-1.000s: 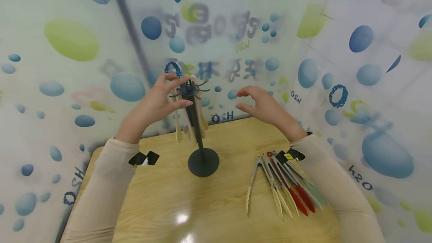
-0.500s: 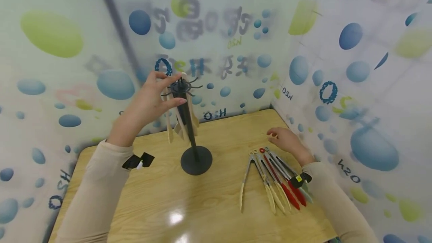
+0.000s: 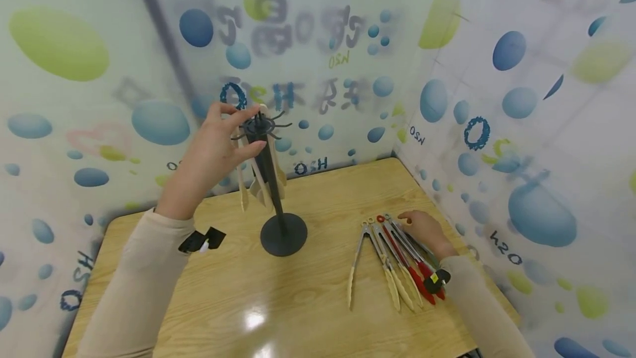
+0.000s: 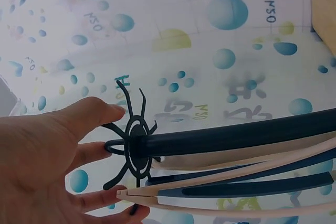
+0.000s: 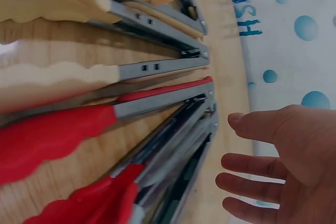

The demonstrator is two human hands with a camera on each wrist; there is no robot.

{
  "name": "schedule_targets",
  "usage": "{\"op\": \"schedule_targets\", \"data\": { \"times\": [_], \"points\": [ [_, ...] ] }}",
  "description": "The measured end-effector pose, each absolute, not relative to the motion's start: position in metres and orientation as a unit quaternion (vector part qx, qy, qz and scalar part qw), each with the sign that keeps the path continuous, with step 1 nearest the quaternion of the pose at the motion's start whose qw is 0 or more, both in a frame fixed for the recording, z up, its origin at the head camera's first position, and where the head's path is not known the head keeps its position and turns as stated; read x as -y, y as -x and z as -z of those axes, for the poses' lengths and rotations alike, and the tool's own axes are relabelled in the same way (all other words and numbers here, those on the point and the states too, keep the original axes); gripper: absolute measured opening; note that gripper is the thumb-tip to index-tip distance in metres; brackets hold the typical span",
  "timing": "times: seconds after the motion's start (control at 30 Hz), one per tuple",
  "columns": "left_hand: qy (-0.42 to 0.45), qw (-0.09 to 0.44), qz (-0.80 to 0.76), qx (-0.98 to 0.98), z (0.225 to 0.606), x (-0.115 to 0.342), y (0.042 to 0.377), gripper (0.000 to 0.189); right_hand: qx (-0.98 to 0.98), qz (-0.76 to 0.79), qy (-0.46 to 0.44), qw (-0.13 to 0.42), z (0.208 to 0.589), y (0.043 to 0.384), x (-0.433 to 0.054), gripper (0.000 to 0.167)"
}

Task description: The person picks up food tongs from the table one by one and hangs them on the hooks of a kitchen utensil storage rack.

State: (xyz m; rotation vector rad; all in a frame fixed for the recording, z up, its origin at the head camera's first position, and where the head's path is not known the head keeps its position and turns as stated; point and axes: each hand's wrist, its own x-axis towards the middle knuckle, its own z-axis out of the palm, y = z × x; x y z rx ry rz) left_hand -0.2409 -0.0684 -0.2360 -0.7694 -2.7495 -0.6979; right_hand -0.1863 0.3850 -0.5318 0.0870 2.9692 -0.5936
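Note:
My left hand [image 3: 206, 151] holds the hooked top of a black utensil stand [image 3: 270, 173], thumb and fingers spread around its ring. In the left wrist view the fingertips are among the hooks [image 4: 137, 145]. Tan utensils [image 3: 258, 175] hang from the stand on the side near that hand. At the right, my right hand [image 3: 423, 229] hovers by the ring ends of a row of kitchen tongs, fingers relaxed and holding nothing. The right wrist view shows a gap between the fingers and the red-tipped tongs [image 5: 58, 140]. Cream-tipped tongs [image 3: 351, 269] lie further left.
The stand's round base [image 3: 284, 235] rests on a wooden table [image 3: 298, 314]. Behind and to the right rise walls covered with a bubble-patterned sheet [image 3: 343, 70]. Pale green-tipped tongs are partly hidden by the right wrist.
My right hand has dropped from beside the stand's top to the right end of the tongs. The left hand stays on the stand. The view has shifted to the right.

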Motion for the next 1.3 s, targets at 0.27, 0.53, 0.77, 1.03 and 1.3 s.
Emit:
{"op": "schedule_targets", "data": {
  "times": [0.27,0.53,0.77,1.03,1.3],
  "points": [
    [0.247,0.178,0.211,0.929,0.241,0.060,0.240,0.065,-0.980,0.191,-0.028,0.043,0.542,0.188,-0.381,0.037],
    [0.232,0.189,0.196,0.934,0.241,0.056,0.237,0.068,-0.983,0.174,-0.027,0.041,0.552,0.189,-0.381,0.041],
    [0.220,0.197,0.187,0.937,0.238,0.052,0.233,0.065,-0.984,0.172,-0.030,0.027,0.559,0.190,-0.382,0.043],
    [0.220,0.223,0.167,0.935,0.239,0.048,0.231,0.062,-0.985,0.171,-0.035,0.010,0.561,0.186,-0.381,0.042],
    [0.213,0.220,0.158,0.939,0.238,0.046,0.232,0.064,-0.983,0.178,-0.048,-0.001,0.560,0.181,-0.381,0.044]
  ]
}}
